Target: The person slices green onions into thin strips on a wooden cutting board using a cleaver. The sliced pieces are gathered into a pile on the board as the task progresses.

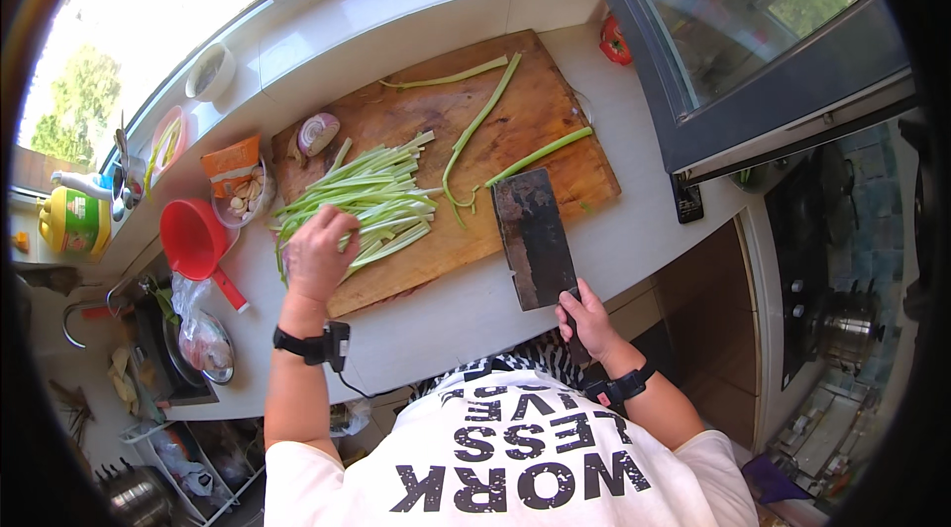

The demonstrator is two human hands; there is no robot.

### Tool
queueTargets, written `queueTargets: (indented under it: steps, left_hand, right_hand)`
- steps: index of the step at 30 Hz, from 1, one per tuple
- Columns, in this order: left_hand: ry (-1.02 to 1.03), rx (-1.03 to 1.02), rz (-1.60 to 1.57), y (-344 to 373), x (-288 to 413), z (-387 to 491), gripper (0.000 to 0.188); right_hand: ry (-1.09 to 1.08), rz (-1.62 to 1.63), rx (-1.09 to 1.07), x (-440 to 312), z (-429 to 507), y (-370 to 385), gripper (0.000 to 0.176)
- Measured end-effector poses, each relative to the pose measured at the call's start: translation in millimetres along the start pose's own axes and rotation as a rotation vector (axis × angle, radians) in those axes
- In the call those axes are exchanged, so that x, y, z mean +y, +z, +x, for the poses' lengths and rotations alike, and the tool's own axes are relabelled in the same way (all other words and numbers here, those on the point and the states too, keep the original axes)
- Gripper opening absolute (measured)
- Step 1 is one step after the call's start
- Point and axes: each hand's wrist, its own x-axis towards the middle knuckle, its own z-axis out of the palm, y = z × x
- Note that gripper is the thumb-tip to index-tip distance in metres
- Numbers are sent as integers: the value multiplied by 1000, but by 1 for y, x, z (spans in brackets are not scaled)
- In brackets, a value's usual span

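My right hand [591, 324] grips the handle of a dark, worn cleaver [539, 237]. The broad blade lies flat to view across the near edge of a wooden cutting board [386, 111]. Over the left end of a pile of cut celery strips [364, 193] hovers my left hand [318, 252], fingers curled; whether anything is pinched in them is hidden. Just beyond the cleaver's tip a green celery stalk [539, 157] rests on the board. A long bent stalk [487, 111] and a thin pale piece [449, 72] lie farther back. Half a red onion [318, 133] sits at the board's far left.
Left of the board stand a tub of garlic [249, 196] and a red ladle-like scoop [195, 239]. A bagged item [202, 341] sits by the sink [167, 371]. An open window sash [773, 92] juts over the counter's right side, near a tomato [615, 42].
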Motion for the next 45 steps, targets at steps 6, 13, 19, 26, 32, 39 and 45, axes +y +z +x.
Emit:
queueTargets:
  steps: [6,13,19,26,32,39,45]
  left_hand:
    - [-72,-3,-51,13,13,19,29]
    - [84,-83,-167,139,129,89,30]
    - [41,-117,-126,172,138,99,28]
    - [-32,-272,-108,107,122,20,38]
    - [145,-333,-164,124,145,38,76]
    - [332,-473,-219,144,142,53,82]
    - [367,-506,-200,145,133,60,82]
  right_hand:
    - [-32,43,39,-9,-12,-21,17]
    - [-31,161,117,-17,-12,-49,19]
    - [-12,164,144,-25,-15,-79,14]
    - [-101,152,141,-43,-3,-95,18]
    - [-49,147,100,-49,26,-83,19]
    - [-43,127,95,-59,49,-84,20]
    - [-53,127,101,-60,61,-78,22]
